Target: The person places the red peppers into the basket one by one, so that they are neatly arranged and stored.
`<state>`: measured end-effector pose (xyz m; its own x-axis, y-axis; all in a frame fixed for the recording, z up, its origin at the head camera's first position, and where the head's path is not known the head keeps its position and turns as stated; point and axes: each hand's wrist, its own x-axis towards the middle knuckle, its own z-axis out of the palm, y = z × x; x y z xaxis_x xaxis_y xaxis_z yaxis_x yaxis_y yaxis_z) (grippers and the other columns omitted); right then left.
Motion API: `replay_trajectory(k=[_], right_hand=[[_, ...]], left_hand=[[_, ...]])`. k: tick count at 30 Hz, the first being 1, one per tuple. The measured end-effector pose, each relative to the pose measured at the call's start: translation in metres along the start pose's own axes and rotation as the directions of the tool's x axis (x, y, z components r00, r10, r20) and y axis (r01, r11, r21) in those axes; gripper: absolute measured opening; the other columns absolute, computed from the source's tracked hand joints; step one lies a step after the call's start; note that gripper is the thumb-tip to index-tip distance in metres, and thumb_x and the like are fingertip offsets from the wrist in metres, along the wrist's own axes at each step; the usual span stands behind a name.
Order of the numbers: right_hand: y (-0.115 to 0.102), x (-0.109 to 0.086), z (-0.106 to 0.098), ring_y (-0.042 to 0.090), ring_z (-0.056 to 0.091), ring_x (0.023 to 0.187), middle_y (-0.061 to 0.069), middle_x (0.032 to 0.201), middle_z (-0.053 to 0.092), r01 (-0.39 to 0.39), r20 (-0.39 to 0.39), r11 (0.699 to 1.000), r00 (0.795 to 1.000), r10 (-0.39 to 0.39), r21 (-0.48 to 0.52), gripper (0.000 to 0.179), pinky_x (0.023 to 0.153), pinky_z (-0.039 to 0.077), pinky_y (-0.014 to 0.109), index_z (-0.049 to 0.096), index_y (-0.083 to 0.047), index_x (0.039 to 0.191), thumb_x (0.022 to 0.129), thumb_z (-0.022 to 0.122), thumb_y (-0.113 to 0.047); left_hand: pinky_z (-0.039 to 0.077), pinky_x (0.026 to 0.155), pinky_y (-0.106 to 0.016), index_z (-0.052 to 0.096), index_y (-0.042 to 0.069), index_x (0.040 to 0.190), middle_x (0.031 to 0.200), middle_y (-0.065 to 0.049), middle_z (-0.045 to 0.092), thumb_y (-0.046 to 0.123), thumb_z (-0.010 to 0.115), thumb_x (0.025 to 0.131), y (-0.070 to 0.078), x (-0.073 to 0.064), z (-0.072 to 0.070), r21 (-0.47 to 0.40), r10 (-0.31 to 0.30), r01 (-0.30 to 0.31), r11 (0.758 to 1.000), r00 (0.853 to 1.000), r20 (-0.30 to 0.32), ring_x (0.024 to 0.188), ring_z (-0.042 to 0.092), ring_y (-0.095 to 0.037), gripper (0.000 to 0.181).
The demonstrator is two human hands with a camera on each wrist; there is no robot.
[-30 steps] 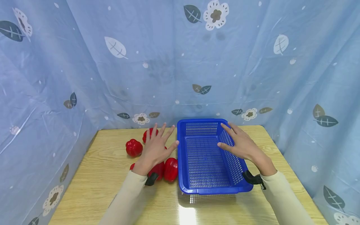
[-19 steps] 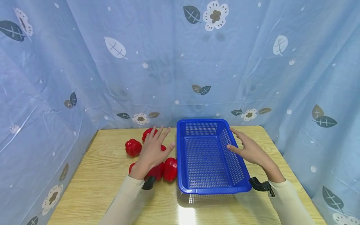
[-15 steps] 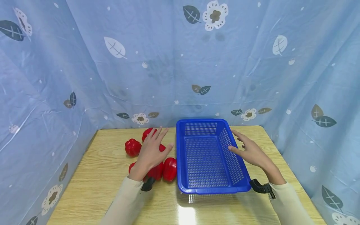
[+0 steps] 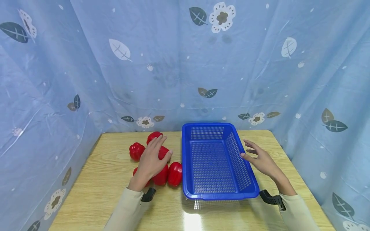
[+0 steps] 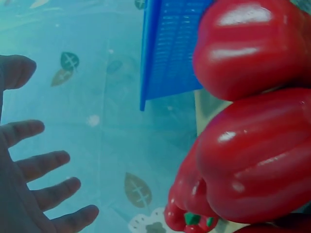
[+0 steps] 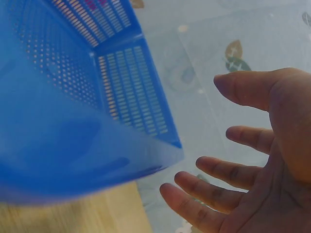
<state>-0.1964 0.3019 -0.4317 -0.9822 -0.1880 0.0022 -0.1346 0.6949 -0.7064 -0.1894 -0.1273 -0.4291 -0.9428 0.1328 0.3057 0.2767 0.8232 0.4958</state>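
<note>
In the head view a blue plastic basket [image 4: 214,166] stands on the table with nothing inside it. Left of it lie several red bell peppers [image 4: 175,174], partly covered by my left hand [image 4: 151,158]. That hand hovers above them with its fingers spread and holds nothing. The left wrist view shows large peppers [image 5: 257,155] beside the hand, one with a green stem end. My right hand [image 4: 261,160] is just outside the basket's right wall, fingers extended and apart from it. In the right wrist view a gap shows between the fingers and the basket rim [image 6: 163,109].
The wooden table [image 4: 95,192] carries the basket and the peppers. A blue curtain [image 4: 179,64] printed with leaves and flowers surrounds the table at the back and both sides. Black straps [image 4: 270,197] sit on both wrists.
My right hand has moved from over the basket's right side outward to the right, beyond its rim. My left hand has drawn slightly left and toward me. Basket and peppers stay put.
</note>
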Motion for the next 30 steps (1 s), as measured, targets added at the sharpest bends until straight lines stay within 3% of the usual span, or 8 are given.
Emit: replay_trajectory(k=[5,15,21,26,30], right_hand=[[0.009,0.002,0.001,0.05,0.043,0.134,0.027,0.154,0.033,-0.04,0.022,0.996,0.999,0.038,0.083,0.07,0.098,0.049,0.06,0.021,-0.013,0.157,0.1,0.054,-0.039],[0.03,0.008,0.006,0.047,0.049,0.13,0.03,0.15,0.038,-0.048,0.067,0.974,0.997,0.034,0.223,0.064,0.096,0.054,0.049,0.021,-0.011,0.156,0.103,0.051,-0.029],[0.038,0.009,0.008,0.048,0.047,0.132,0.03,0.151,0.037,-0.058,0.12,0.957,0.992,0.024,0.284,0.063,0.097,0.054,0.049,0.023,-0.01,0.156,0.103,0.05,-0.028],[0.043,0.01,0.009,0.047,0.049,0.13,0.029,0.152,0.036,-0.073,0.151,0.932,0.988,0.02,0.356,0.059,0.092,0.057,0.044,0.025,-0.011,0.155,0.103,0.05,-0.025],[0.046,0.012,0.01,0.039,0.054,0.127,0.028,0.153,0.033,-0.105,0.178,0.898,0.984,0.03,0.427,0.061,0.089,0.058,0.039,0.024,-0.012,0.156,0.103,0.051,-0.025]], left_hand=[[0.038,0.11,-0.061,0.039,0.021,0.151,0.157,-0.006,0.038,0.045,0.059,0.093,-0.005,-0.003,0.0,-0.013,-0.003,0.003,1.0,1.0,-0.001,0.146,0.033,-0.031,0.066],[0.038,0.109,-0.062,0.04,0.021,0.15,0.155,-0.01,0.04,0.043,0.062,0.091,-0.023,-0.016,-0.005,0.004,-0.01,0.01,1.0,1.0,-0.015,0.143,0.037,-0.034,0.066],[0.039,0.108,-0.064,0.039,0.018,0.15,0.154,-0.012,0.04,0.04,0.063,0.092,-0.036,-0.025,-0.011,0.01,-0.017,0.017,1.0,1.0,-0.016,0.142,0.037,-0.035,0.067],[0.042,0.107,-0.061,0.04,0.017,0.149,0.152,-0.012,0.042,0.04,0.063,0.092,-0.048,-0.033,-0.015,0.005,-0.03,0.03,1.0,0.999,-0.033,0.141,0.038,-0.034,0.066],[0.042,0.106,-0.061,0.041,0.015,0.148,0.151,-0.014,0.044,0.04,0.063,0.092,-0.059,-0.039,-0.016,0.012,-0.055,0.055,0.998,0.997,-0.054,0.139,0.039,-0.035,0.065]])
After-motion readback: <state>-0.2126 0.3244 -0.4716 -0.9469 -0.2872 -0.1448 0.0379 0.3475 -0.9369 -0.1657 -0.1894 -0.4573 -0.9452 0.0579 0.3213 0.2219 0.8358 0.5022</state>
